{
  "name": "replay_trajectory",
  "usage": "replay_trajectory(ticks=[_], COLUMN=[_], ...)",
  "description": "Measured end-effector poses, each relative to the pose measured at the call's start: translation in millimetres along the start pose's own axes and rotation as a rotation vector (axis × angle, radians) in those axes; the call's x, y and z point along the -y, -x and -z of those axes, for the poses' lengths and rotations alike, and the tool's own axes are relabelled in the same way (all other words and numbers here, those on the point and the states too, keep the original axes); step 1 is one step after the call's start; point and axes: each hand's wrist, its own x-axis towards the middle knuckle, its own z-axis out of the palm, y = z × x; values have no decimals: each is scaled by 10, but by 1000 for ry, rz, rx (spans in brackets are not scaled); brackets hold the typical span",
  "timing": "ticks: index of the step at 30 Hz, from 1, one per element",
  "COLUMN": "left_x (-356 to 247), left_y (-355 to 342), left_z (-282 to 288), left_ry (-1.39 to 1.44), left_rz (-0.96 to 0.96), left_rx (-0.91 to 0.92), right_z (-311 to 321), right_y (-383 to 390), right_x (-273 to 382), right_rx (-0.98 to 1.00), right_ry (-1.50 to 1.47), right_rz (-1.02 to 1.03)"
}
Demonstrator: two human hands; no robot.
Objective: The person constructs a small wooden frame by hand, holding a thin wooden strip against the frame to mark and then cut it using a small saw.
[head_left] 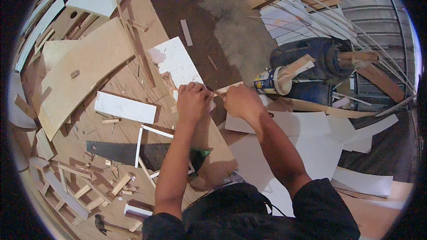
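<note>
Two bare hands work close together at the right edge of a wooden worktop (220, 153). The left hand (193, 100) bends its fingers over the near end of a white board (180, 64), which lies along that edge; whether its grip is closed on the board cannot be told. The right hand (242, 102), out past the edge, has its grip closed, but what it holds is hidden. A strip of floor (235, 31) opens beyond the edge, reaching right to a tub (267, 82) near the right hand. Left of the arms, a white panel (125, 106) and a handsaw (118, 151) take up worktop room. White sheets (307, 144) spread below the right forearm.
</note>
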Motion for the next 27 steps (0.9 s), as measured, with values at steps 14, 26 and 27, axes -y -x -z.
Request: replay_trajectory(ticks=[14,26,27], left_x=[-16,-9,-3], left_y=[8,2,4], left_z=[-18,-31,-22], left_ry=[-24,-23,-13], left_rz=[-41,-37,-27], left_rx=[-30,-20,-9], right_z=[-164,-333,-346], right_y=[0,2,45], right_x=[33,-160,-207], right_rx=[-18,-5,-6], right_ry=[-141,-171,-172], right_rz=[-97,-28,-30])
